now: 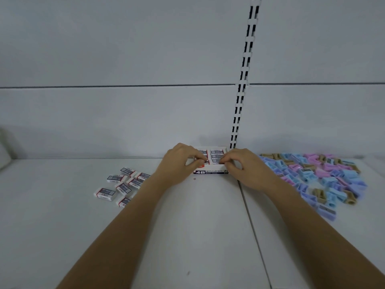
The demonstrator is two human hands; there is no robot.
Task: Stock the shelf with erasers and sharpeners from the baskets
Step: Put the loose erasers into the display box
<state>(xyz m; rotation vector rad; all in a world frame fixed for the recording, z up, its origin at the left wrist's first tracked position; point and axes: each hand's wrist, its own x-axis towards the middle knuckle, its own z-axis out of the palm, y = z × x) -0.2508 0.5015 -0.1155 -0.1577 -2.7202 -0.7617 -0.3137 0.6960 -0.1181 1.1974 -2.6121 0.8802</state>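
Note:
An open eraser box (210, 172) marked "4B ERASER" stands at the back of the white shelf (198, 226), against the rear wall. Rows of wrapped erasers (217, 156) lie inside it. My left hand (181, 163) reaches into the box's left half, fingertips curled on an eraser there. Over the right front edge, my right hand (243, 166) pinches with curled fingers at an eraser or the box rim; which one is hidden. Several loose erasers (123, 185) lie to the left. A pile of blue, pink and tan sharpeners (316, 176) lies to the right.
A slotted upright rail (242, 80) runs up the back wall just behind the box. A seam between two shelf boards (253, 226) runs forward from the box. A small red speck (194, 178) lies in front of the box. No baskets are in view.

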